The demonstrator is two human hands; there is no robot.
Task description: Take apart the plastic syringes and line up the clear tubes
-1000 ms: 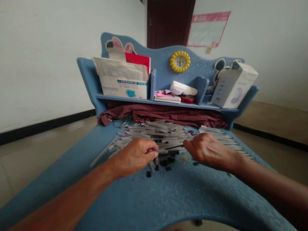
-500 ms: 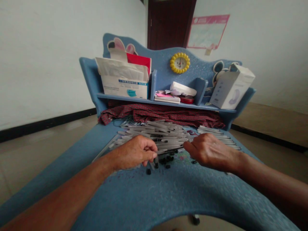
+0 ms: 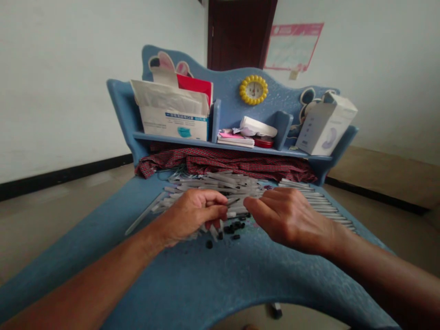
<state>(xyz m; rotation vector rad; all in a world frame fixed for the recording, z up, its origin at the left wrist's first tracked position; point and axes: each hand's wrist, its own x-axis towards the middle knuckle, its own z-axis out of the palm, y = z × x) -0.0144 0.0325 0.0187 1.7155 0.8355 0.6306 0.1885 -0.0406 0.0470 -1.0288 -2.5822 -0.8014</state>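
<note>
My left hand [image 3: 201, 211] pinches a slim pen [image 3: 234, 201], its dark end pointing toward my right hand; most of it is hidden by the fingers. Just to the right, my right hand [image 3: 285, 217] is closed with its back to me, and whatever it may hold is hidden. Behind and under both hands lies a heap of clear pen barrels [image 3: 232, 182]. Several small black pen caps [image 3: 237, 225] are scattered in front of the heap. Beyond my right wrist, pens with dark cores [image 3: 321, 201] lie side by side in a row.
The blue desk [image 3: 192, 284] has a curved front edge. A checked red cloth [image 3: 233, 160] is bunched along the back. Above it, the shelf carries a mask box [image 3: 172, 121], papers [image 3: 235, 140], a red tin [image 3: 264, 143] and a white box [image 3: 325, 126]. A yellow-rimmed clock [image 3: 253, 90] sits on the backboard.
My right hand has moved left, closer to my left hand. The dark rod that spanned the gap between them now shows only as a short end at my left fingertips.
</note>
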